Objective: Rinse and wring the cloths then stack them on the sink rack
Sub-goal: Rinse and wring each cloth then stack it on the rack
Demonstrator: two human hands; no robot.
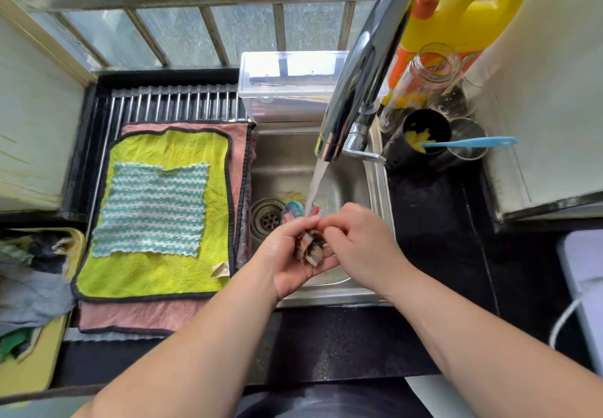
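Head view: small multicoloured striped cloth (309,249) at centre, bunched between left hand (285,262) and right hand (359,241), both sets of fingers curled round it, under the chrome tap (365,68) and over the steel sink (287,156). Looks soaked, soft, light, likely slippery; grip opposite ends to twist. Metal-bar sink rack (169,104) at 9 o'clock holds a teal-and-white knit cloth (150,208).

I see a pink cloth (137,316) lying on the sink rack (169,104), frame left; the black worktop (326,345) carries a glass jar (424,81), upper right.
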